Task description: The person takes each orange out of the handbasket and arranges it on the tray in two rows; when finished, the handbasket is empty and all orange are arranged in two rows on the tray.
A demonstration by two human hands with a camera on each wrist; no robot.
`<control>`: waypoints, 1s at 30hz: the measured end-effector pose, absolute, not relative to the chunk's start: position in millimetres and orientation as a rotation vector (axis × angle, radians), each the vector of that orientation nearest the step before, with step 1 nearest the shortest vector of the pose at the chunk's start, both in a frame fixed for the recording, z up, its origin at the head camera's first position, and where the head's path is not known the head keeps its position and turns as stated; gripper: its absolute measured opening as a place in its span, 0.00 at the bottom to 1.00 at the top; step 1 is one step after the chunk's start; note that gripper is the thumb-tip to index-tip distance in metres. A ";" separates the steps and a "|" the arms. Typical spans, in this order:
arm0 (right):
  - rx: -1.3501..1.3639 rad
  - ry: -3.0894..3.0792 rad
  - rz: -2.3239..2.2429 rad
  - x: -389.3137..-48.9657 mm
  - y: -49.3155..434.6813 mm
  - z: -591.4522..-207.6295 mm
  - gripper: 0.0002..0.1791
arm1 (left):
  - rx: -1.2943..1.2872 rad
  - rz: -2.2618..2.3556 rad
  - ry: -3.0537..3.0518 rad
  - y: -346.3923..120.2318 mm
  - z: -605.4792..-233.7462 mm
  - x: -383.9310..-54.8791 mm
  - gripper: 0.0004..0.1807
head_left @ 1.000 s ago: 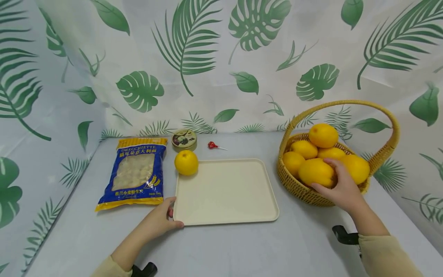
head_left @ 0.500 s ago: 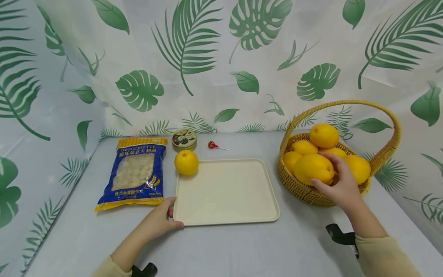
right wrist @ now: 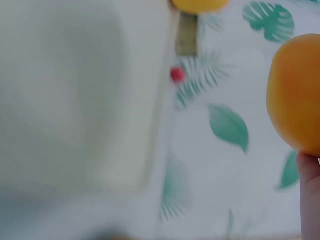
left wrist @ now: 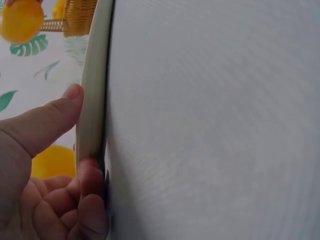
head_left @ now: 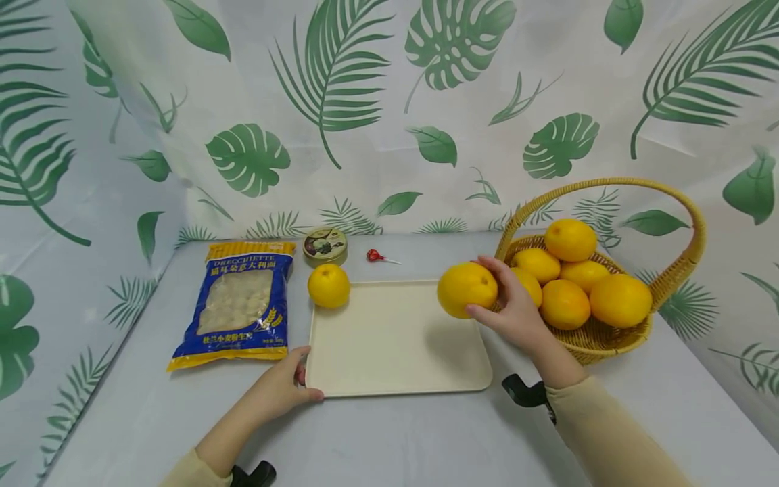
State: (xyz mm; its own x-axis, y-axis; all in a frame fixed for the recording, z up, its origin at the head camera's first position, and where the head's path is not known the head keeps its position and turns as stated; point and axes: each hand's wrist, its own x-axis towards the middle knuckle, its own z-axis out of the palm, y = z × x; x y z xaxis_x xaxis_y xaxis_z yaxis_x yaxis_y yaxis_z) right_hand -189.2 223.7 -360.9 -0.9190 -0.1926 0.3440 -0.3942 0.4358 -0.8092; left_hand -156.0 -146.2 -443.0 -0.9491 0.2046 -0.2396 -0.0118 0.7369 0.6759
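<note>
One yellow fruit is clamped between thumb and fingers of the right hand, raised over the right end of the cream tray; the left hand pinches the tray's near-left corner.

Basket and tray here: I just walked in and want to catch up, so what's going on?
A person's right hand holds a yellow fruit over the right part of the tray, while the left hand holds the tray's near left corner. Another fruit sits at the tray's far left corner. The basket holds several more.
</note>
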 end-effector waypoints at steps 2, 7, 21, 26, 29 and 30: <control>0.529 -2.490 1.574 -198.8 210.7 -365.7 0.39 | 0.142 1.042 2.632 -146.5 -444.0 -156.5 0.47; 0.497 -2.516 1.705 -221.3 183.0 -376.0 0.37 | 0.126 1.083 2.599 -147.4 -446.3 -157.9 0.49; 0.448 -2.598 1.695 -255.9 137.6 -402.6 0.35 | 0.127 1.123 2.538 -152.4 -446.7 -159.7 0.52; 0.431 -2.652 1.686 -268.0 125.4 -413.7 0.35 | 0.139 1.114 2.528 -153.6 -449.4 -160.1 0.52; 0.444 -2.676 1.674 -273.8 118.8 -416.4 0.35 | 0.137 1.114 2.522 -153.8 -450.0 -160.5 0.52; 0.444 -2.686 1.662 -275.2 117.0 -416.5 0.35 | 0.142 1.117 2.522 -154.0 -450.1 -160.7 0.52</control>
